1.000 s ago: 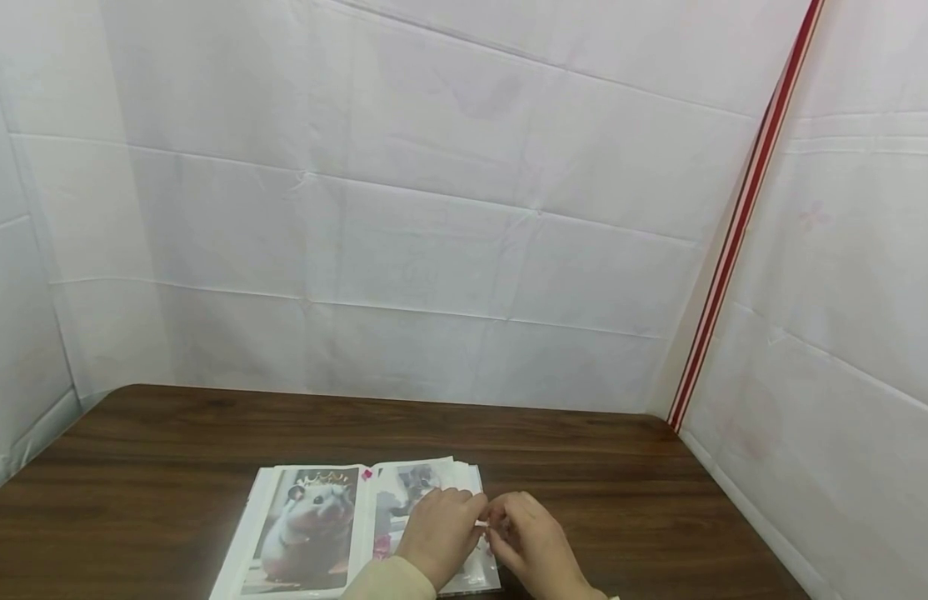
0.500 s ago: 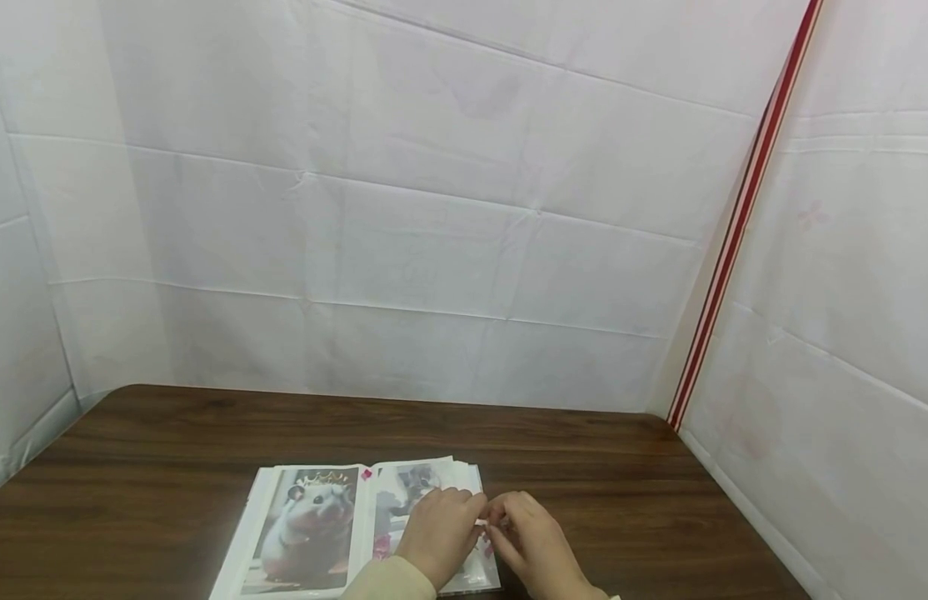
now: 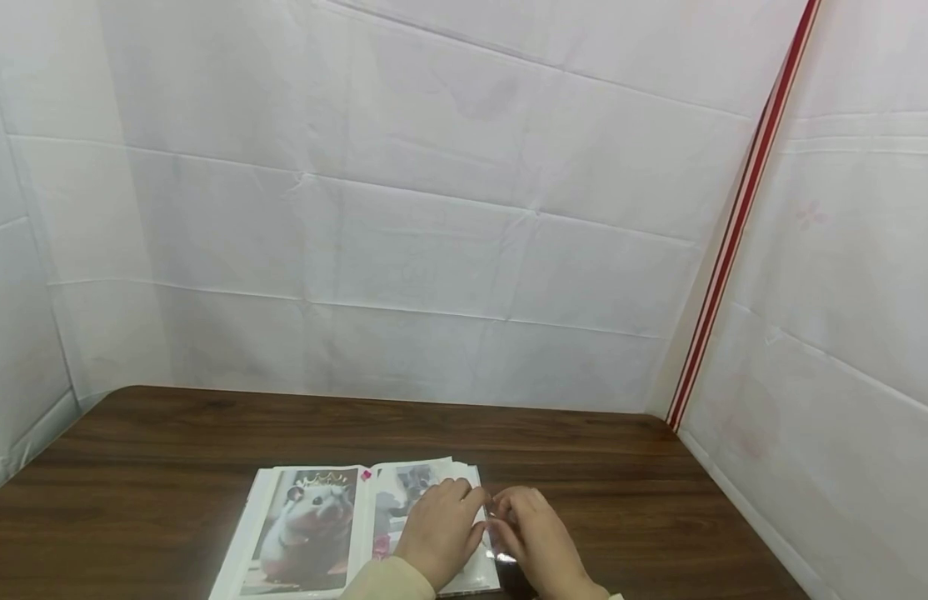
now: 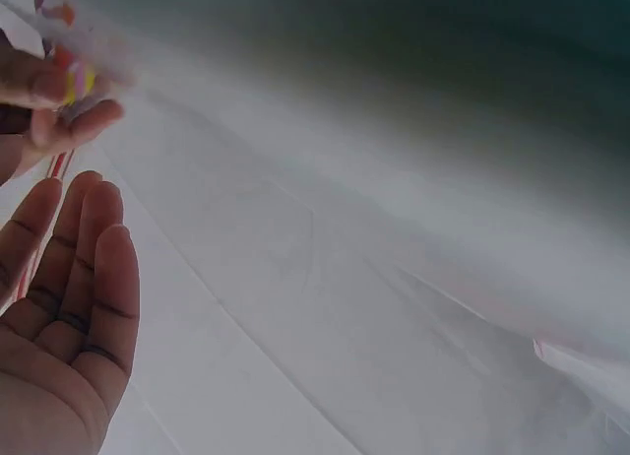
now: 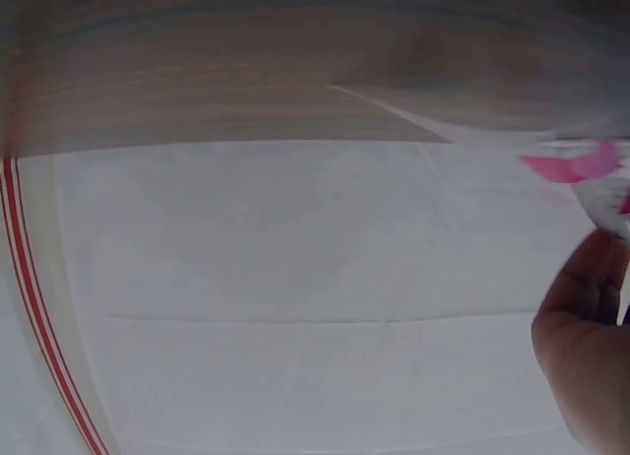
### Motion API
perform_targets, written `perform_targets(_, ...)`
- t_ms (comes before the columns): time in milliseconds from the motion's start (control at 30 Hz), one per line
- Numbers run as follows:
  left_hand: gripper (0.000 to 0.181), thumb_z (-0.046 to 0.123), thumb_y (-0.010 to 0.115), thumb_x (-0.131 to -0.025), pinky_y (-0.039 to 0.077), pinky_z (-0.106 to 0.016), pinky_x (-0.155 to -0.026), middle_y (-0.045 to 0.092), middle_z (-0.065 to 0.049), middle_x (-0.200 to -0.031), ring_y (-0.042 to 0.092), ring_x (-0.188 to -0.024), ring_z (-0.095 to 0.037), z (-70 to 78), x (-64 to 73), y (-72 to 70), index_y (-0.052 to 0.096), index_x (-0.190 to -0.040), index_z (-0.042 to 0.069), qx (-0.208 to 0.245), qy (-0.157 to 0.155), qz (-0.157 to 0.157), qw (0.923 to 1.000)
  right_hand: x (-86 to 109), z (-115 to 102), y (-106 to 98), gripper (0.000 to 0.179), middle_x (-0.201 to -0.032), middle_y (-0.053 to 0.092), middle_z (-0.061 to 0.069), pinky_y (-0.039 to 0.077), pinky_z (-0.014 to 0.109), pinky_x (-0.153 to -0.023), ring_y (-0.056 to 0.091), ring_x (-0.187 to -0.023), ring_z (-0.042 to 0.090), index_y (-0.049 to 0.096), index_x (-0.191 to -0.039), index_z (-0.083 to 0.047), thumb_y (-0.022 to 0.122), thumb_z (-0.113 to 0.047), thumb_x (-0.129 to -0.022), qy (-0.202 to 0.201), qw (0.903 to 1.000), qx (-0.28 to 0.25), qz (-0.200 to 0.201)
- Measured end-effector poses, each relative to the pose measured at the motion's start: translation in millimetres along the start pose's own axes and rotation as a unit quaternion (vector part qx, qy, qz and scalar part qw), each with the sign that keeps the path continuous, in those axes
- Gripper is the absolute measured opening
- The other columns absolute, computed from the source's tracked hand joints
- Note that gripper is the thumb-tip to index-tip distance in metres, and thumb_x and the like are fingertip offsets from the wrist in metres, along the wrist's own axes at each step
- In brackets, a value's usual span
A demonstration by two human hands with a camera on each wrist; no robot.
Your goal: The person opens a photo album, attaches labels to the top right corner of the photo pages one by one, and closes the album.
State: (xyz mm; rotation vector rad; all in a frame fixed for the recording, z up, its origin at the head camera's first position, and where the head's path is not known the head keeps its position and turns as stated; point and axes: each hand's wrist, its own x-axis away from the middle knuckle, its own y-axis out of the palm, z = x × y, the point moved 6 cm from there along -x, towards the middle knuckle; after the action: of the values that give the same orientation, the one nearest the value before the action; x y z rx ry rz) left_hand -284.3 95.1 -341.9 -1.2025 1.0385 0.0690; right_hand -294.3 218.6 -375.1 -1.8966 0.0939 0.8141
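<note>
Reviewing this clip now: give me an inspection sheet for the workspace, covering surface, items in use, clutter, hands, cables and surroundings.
Surface: dark wood-grain table with rounded far corners.
Items in use: photo album lying open; crowned-rodent picture on its left page; the right-page picture is partly hidden by a hand.
Clutter: nothing seen.
Hands: left hand over the right page, right hand at that page's outer edge, fingertips close together; exact grip of each is unclear.
Cables: nothing seen.
Surroundings: creased white sheeting behind and at both sides; red-striped band at the right.
</note>
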Motion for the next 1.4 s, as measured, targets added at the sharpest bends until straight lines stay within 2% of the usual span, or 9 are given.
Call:
perform_targets(133, 0.017, 0.030, 0.069, -0.070, 0.042, -0.025, -0.063, 0.055, 0.007, -0.075, 0.052, -0.070, -0.011, 5.4, 0.7, 3.8, 0.061, -0.079, 0.019, -0.028, 0.012, -0.020, 0.9993, 1.8, 6, 1, 0.013, -0.092, 0.057, -0.008, 0.046, 0.022, -0.072, 0.051, -0.087, 0.005, 0.051, -0.079, -0.019, 0.064, -0.019, -0.081, -0.001, 0.9995, 0.028, -0.012)
perform_targets(233, 0.020, 0.035, 0.068, -0.070, 0.042, -0.025, -0.067, 0.058, 0.008, -0.081, 0.053, -0.077, -0.010, 10.4, 3.4, 12.0, 0.062, -0.083, 0.020, -0.049, 0.028, -0.080, 0.9952, 2.9, 11, 5, 0.014, -0.087, 0.056, -0.007, 0.045, 0.022, -0.070, 0.050, -0.083, 0.006, 0.051, -0.076, -0.018, 0.064, -0.018, -0.080, 0.005, 0.9989, 0.035, -0.029)
perform_targets(333, 0.028, 0.040, 0.066, -0.072, 0.044, -0.026, -0.076, 0.059, 0.008, -0.093, 0.054, -0.088, -0.011, 15.2, 9.0, 22.7, 0.063, -0.092, 0.021, -0.057, 0.045, -0.155, 0.9852, 3.7, 13, 11, 0.012, -0.085, 0.056, -0.008, 0.044, 0.021, -0.069, 0.049, -0.080, 0.006, 0.052, -0.076, -0.018, 0.063, -0.020, -0.081, 0.012, 0.9974, 0.041, -0.058)
perform_targets(433, 0.032, 0.043, 0.063, -0.074, 0.044, -0.027, -0.082, 0.058, 0.006, -0.097, 0.053, -0.092, -0.011, 17.7, 16.1, 30.6, 0.062, -0.097, 0.021, -0.060, 0.052, -0.198, 0.9770, 3.8, 13, 16, 0.011, -0.089, 0.057, -0.007, 0.045, 0.022, -0.071, 0.050, -0.082, 0.007, 0.053, -0.077, -0.017, 0.061, -0.022, -0.083, 0.009, 0.9957, 0.048, -0.079)
perform_targets(533, 0.030, 0.045, 0.062, -0.075, 0.044, -0.028, -0.084, 0.058, 0.005, -0.095, 0.053, -0.092, -0.012, 17.8, 20.5, 34.0, 0.064, -0.095, 0.022, -0.068, 0.055, -0.205, 0.9748, 3.1, 12, 18, 0.011, -0.094, 0.058, -0.005, 0.046, 0.023, -0.073, 0.052, -0.085, 0.009, 0.054, -0.076, -0.018, 0.061, -0.023, -0.083, 0.005, 0.9946, 0.056, -0.087)
perform_targets(800, 0.027, 0.045, 0.061, -0.074, 0.042, -0.027, -0.075, 0.054, 0.006, -0.084, 0.050, -0.082, -0.011, 19.7, 20.2, 31.8, 0.064, -0.080, 0.020, -0.086, 0.058, -0.170, 0.9799, 4.9, 13, 19, 0.011, -0.104, 0.060, -0.001, 0.047, 0.027, -0.081, 0.056, -0.095, 0.015, 0.052, -0.076, -0.019, 0.060, -0.023, -0.083, -0.007, 0.9928, 0.073, -0.095)
perform_targets(1033, 0.035, 0.045, 0.060, -0.077, 0.043, -0.029, -0.079, 0.055, 0.007, -0.093, 0.051, -0.091, -0.011, 16.2, 17.8, 34.8, 0.061, -0.101, 0.020, -0.050, 0.036, -0.219, 0.9738, 7.6, 9, 19, 0.010, -0.106, 0.059, -0.002, 0.048, 0.024, -0.080, 0.054, -0.096, 0.013, 0.051, -0.078, -0.020, 0.058, -0.022, -0.085, -0.048, 0.9893, 0.087, -0.107)
perform_targets(1200, 0.028, 0.044, 0.059, -0.078, 0.044, -0.030, -0.080, 0.054, 0.008, -0.097, 0.051, -0.093, -0.011, 13.8, 18.2, 36.1, 0.062, -0.096, 0.023, -0.031, 0.030, -0.231, 0.9720, 8.6, 6, 22, 0.009, -0.109, 0.058, -0.003, 0.048, 0.023, -0.082, 0.053, -0.099, 0.012, 0.051, -0.079, -0.021, 0.056, -0.024, -0.087, -0.072, 0.9832, 0.111, -0.126)
perform_targets(1400, 0.025, 0.045, 0.058, -0.079, 0.043, -0.031, -0.081, 0.053, 0.010, -0.095, 0.050, -0.093, -0.010, 12.0, 19.2, 35.8, 0.063, -0.092, 0.024, -0.025, 0.025, -0.232, 0.9720, 10.2, 0, 20, 0.009, -0.103, 0.058, -0.005, 0.047, 0.022, -0.081, 0.052, -0.096, 0.010, 0.052, -0.080, -0.020, 0.056, -0.023, -0.087, -0.112, 0.9800, 0.130, -0.102)
